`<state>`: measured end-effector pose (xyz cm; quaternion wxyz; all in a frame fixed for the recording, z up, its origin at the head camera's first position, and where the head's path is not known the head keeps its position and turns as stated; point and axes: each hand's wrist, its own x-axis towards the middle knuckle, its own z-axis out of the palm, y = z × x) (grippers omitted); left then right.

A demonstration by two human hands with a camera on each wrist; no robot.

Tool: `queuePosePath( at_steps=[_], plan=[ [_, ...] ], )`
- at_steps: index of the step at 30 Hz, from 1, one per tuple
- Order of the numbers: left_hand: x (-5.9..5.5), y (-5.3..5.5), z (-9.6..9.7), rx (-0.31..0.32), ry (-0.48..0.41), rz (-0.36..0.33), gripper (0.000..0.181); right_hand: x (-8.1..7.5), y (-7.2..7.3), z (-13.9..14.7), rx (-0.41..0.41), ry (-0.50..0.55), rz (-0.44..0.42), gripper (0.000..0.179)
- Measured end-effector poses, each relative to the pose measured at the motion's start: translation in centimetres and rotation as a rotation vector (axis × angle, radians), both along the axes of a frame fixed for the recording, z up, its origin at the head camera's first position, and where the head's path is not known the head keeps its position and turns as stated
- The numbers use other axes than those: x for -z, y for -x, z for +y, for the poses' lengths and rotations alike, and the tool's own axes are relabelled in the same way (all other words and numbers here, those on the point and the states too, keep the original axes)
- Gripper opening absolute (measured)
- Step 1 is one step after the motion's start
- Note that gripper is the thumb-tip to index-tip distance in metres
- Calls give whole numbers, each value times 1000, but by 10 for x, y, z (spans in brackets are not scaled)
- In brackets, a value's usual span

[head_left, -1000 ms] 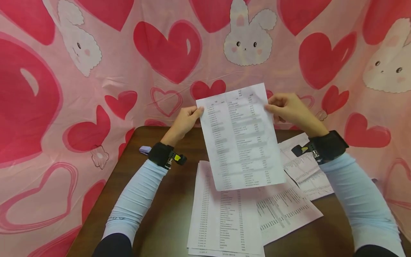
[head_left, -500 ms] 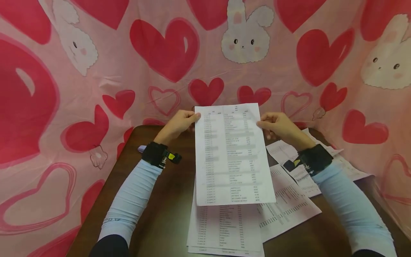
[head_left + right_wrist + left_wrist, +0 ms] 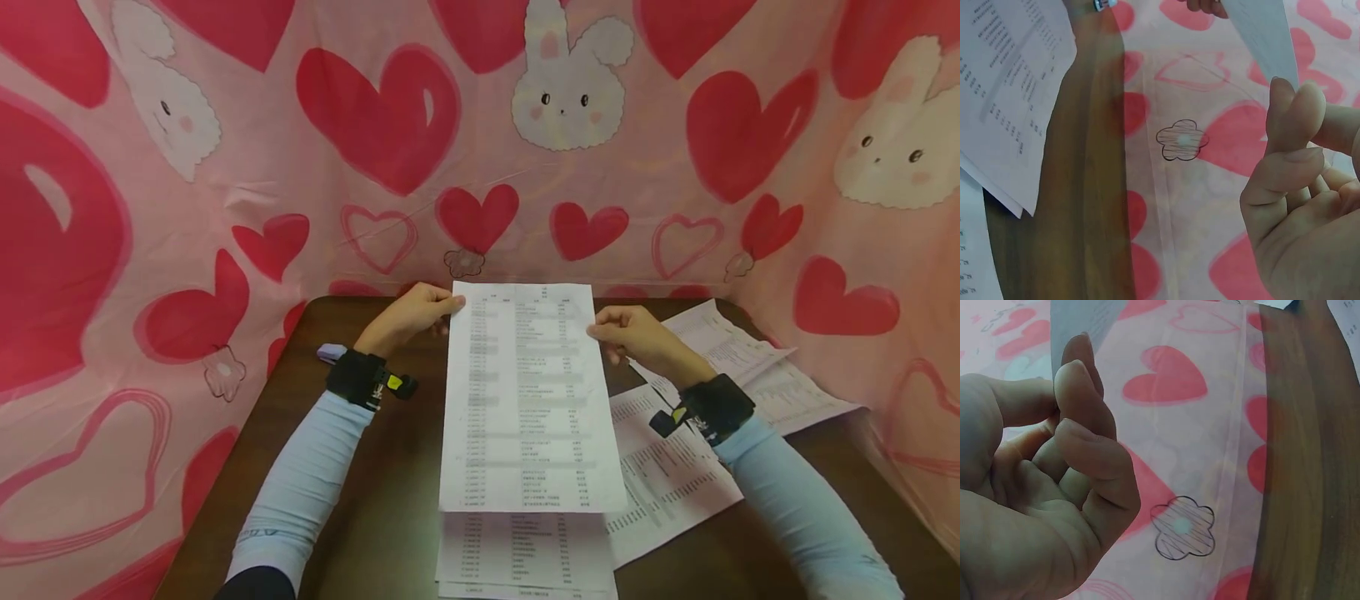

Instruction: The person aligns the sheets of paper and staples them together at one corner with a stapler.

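A printed sheet of paper (image 3: 528, 400) with columns of text and grey bands hangs between both hands in the head view. My left hand (image 3: 412, 317) pinches its upper left edge between thumb and fingers. At the upper right edge, my right hand (image 3: 637, 337) pinches it the same way. Below the sheet lies a stack of printed papers (image 3: 525, 554), its upper part covered by the held sheet. In the left wrist view the left hand (image 3: 1066, 469) grips the paper's edge (image 3: 1079, 325); the right wrist view has the right hand (image 3: 1304, 181) gripping the opposite edge.
More printed sheets (image 3: 675, 487) lie askew right of the stack, and others (image 3: 798, 396) spread toward the right back of the brown table (image 3: 360, 517). A small pale purple object (image 3: 331, 353) sits near the left edge. A pink heart-and-rabbit cloth (image 3: 480, 167) hangs behind.
Both hands have come down with the sheet, which was tilted and higher and now hangs nearly straight, its lower edge farther down over the stack.
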<state>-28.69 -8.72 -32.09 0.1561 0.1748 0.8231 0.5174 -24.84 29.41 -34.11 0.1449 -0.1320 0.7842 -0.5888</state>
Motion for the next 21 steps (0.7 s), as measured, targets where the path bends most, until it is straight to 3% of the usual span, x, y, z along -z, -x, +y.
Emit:
queuePosePath(
  at_steps=[8, 15, 21],
  plan=[
    [14, 2, -6, 45, -5, -71, 30, 10, -6, 0, 10, -9, -81, 29],
    [30, 5, -8, 124, -7, -59, 25, 30, -11, 3, -3, -13, -166, 18],
    [46, 6, -11, 150, 25, -79, 25, 46, -14, 1, -50, -22, -170, 17]
  ],
)
